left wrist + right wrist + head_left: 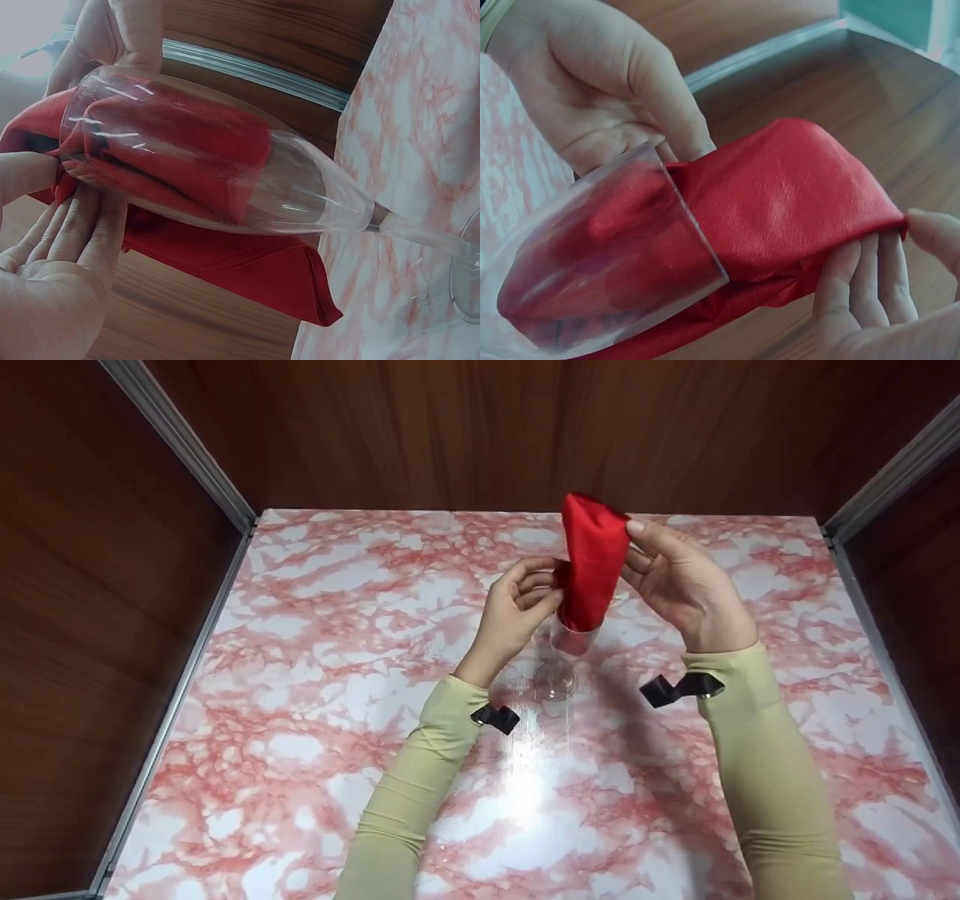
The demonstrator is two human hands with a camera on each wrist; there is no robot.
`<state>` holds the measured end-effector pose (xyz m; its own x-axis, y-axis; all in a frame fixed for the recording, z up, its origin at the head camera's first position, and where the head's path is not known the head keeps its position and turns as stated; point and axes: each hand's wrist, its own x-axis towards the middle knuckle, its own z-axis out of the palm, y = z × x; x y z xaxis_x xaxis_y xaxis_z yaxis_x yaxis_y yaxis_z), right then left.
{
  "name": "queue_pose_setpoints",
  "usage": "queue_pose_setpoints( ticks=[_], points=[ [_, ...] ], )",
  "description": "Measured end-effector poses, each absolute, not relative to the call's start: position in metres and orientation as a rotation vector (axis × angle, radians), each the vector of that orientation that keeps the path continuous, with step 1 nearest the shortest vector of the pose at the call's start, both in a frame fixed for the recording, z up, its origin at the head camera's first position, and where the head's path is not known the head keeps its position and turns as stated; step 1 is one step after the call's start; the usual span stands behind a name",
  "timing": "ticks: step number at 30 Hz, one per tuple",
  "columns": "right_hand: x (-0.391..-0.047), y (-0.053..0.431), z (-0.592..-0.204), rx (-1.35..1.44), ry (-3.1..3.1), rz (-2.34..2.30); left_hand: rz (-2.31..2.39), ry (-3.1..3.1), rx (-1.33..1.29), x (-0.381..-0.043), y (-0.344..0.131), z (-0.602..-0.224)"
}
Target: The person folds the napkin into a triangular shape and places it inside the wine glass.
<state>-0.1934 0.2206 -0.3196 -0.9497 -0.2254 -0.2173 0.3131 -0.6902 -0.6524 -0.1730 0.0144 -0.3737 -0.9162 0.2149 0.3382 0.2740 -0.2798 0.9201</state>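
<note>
A clear champagne flute [574,640] stands upright, its round foot [556,680] on the table. A shiny red cloth napkin [596,562] is tucked partway into the bowl and rises well above the rim. Outside the glass, a pointed flap of the napkin [262,270] hangs down in the left wrist view. My left hand [517,604] pinches the napkin close to the rim between thumb and fingers. Higher up, my right hand [686,581] holds the side edge of the folded top, thumb in front and fingers behind, plain in the right wrist view.
The table [300,750] has a glossy red-and-white marbled top. Dark wood-grain panels [480,435] with metal edge strips [202,442] enclose its back and sides. Black wrist mounts [681,688] sit on both yellow-green sleeves [765,757].
</note>
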Motion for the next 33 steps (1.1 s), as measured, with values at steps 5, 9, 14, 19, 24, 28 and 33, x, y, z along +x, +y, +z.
queue_pose_setpoints(
  ticks=[5, 9, 14, 19, 24, 28, 33],
  points=[
    [-0.192, 0.222, -0.32, 0.234, 1.024, -2.615, -2.39, -1.875, -0.631, -0.173, 0.014, -0.374],
    [-0.192, 0.225, -0.321, 0.188, 1.01, -2.514, -2.395, -1.854, -0.644, -0.173, 0.014, -0.374],
    [-0.192, 0.226, -0.319, 0.107, 1.047, -2.404, -2.399, -1.833, -0.658, -0.174, 0.014, -0.373],
    [-0.192, 0.224, -0.317, 0.058, 1.139, -2.347, -2.392, -1.839, -0.657, -0.174, 0.015, -0.373],
    [-0.191, 0.222, -0.316, 0.039, 1.116, -2.403, -2.406, -1.833, -0.669, -0.174, 0.015, -0.374],
    [-0.19, 0.224, -0.314, -0.048, 1.066, -2.524, -2.407, -1.835, -0.659, -0.178, 0.016, -0.381],
    [-0.182, 0.226, -0.312, -0.173, 1.259, -2.614, -2.407, -1.829, -0.64, -0.179, 0.016, -0.383]
  ],
)
